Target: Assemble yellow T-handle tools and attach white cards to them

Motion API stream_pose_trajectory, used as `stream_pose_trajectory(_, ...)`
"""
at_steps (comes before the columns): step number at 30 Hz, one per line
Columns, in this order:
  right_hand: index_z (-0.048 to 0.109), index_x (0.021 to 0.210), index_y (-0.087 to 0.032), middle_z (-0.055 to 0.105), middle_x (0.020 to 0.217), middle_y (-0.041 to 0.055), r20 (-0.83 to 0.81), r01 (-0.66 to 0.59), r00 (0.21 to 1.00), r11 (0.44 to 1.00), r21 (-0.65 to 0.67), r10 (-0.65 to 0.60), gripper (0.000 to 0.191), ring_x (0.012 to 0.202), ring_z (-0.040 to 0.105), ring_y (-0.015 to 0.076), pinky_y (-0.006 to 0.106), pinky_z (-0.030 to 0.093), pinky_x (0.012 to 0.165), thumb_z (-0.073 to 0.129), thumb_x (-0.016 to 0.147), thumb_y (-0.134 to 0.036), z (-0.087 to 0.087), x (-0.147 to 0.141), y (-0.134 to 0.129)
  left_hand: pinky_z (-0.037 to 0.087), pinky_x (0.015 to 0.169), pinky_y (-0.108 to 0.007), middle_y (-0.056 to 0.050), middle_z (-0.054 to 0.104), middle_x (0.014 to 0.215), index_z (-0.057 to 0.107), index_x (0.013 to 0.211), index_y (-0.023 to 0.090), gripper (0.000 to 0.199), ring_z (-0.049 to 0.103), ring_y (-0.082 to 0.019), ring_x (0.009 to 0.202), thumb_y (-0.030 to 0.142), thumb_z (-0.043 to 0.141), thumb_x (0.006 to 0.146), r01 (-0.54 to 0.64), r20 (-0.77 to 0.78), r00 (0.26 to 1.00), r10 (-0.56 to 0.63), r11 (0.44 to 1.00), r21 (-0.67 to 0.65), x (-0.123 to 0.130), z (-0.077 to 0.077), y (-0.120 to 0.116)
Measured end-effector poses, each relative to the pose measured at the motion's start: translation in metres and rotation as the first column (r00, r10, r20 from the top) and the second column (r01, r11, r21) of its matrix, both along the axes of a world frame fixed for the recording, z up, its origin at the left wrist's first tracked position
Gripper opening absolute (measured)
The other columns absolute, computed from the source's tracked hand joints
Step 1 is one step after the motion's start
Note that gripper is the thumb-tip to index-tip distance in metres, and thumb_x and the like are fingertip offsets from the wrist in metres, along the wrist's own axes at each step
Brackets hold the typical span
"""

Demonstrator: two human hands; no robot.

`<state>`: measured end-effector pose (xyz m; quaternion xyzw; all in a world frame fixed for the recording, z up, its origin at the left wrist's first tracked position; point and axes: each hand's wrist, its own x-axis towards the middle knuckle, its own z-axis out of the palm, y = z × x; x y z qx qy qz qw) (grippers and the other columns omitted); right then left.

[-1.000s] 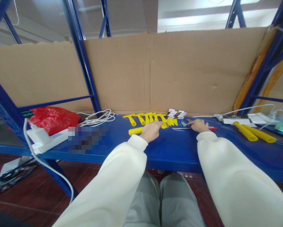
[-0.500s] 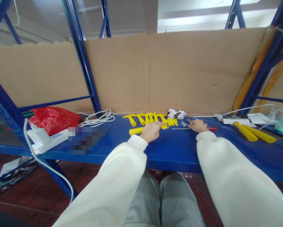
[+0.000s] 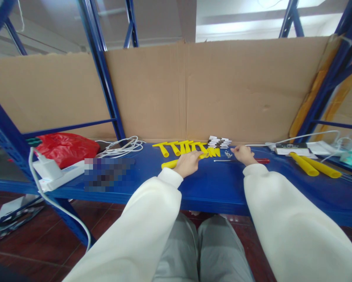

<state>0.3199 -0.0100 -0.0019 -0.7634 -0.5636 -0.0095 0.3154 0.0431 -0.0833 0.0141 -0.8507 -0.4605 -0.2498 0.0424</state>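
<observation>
My left hand (image 3: 187,163) is closed round a yellow plastic scraper (image 3: 170,163), whose round handle sticks out to the left; its head shows only partly past my fingers. My right hand (image 3: 244,154) hovers beside a small pile of screws (image 3: 228,153), fingertips pinched together; what they hold, if anything, is too small to make out. Under the right wrist lies a screwdriver with a red handle (image 3: 264,161), its shaft (image 3: 222,160) pointing left. Several more yellow scrapers (image 3: 176,148) lie in a row behind my left hand, with small yellow pieces (image 3: 213,152) to their right.
A stack of small white-and-black pieces (image 3: 219,141) is near the cardboard panel (image 3: 146,94). Two yellow tubes (image 3: 306,164) lie at right. On the left are a power strip (image 3: 67,176), a red plastic bag (image 3: 67,149) and coiled white cable (image 3: 125,147). Blue posts (image 3: 101,74) frame the shelf.
My right hand has shifted slightly up and left, near the screws; the flat dark piece at its fingertips no longer shows. The scraper in my left hand has turned a little.
</observation>
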Motion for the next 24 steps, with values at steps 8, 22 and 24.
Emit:
stream_pose_trajectory(8, 0.073, 0.08, -0.022, 0.07, 0.113, 0.0118, 0.041, -0.185, 0.983, 0.973, 0.138, 0.181, 0.014, 0.117, 0.055, 0.0323, 0.049, 0.045, 0.094, 0.064, 0.083, -0.033, 0.007, -0.028, -0.006, 0.052, 0.089, -0.032, -0.01, 0.075, 0.099, 0.073, 0.097, 0.016, 0.012, 0.069, -0.026, 0.103, 0.016, 0.064, 0.09, -0.02, 0.502, 0.864, 0.042, 0.999, -0.049, 0.006, 0.013, 0.009)
stream_pose_trajectory(22, 0.065, 0.071, -0.023, 0.071, 0.105, 0.0083, -0.002, -0.299, 0.952, 0.935, 0.192, 0.305, 0.012, 0.114, 0.057, 0.0306, 0.046, 0.046, 0.094, 0.067, 0.08, -0.031, 0.007, -0.04, -0.005, 0.029, 0.043, -0.017, 0.006, 0.043, 0.056, 0.047, 0.068, 0.017, 0.028, 0.035, -0.004, 0.043, 0.004, 0.049, 0.092, 0.562, 0.905, 0.069, 0.419, 0.734, -0.382, 0.033, 0.04, 0.012)
stream_pose_trajectory(24, 0.063, 0.069, -0.023, 0.072, 0.1, 0.0083, -0.043, -0.348, 0.929, 0.905, 0.244, 0.368, 0.013, 0.109, 0.059, 0.0293, 0.045, 0.046, 0.095, 0.065, 0.08, -0.03, 0.008, -0.041, -0.005, 0.029, 0.043, -0.017, 0.006, 0.043, 0.056, 0.049, 0.069, 0.017, 0.027, 0.034, -0.004, 0.042, 0.002, 0.047, 0.092, 0.6, 0.859, 0.162, 0.486, 0.643, -0.477, 0.033, 0.034, 0.011)
